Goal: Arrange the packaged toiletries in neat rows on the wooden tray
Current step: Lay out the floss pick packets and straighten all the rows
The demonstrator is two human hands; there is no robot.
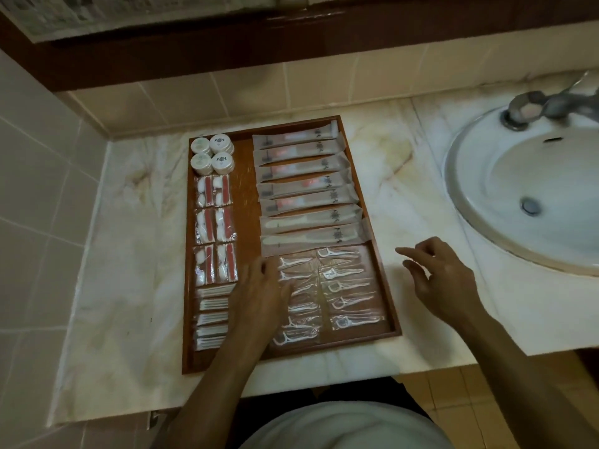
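While resting flat, fingers straight, on clear-wrapped white floss picks (337, 286) in brown wooden tray (369, 222): left hand (262, 296). Hovering beside, loosely open, empty: right hand (440, 280).

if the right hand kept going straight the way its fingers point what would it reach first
Probably the right rim of the brown wooden tray: the right hand hovers over the marble counter with its fingers aimed left at it, though its height is unclear.

- A pale marble table (129, 254) runs along a tiled wall.
- A wooden tray (248, 176) lies flat on it.
- A white basin (479, 176) is set into it, right of the tray.
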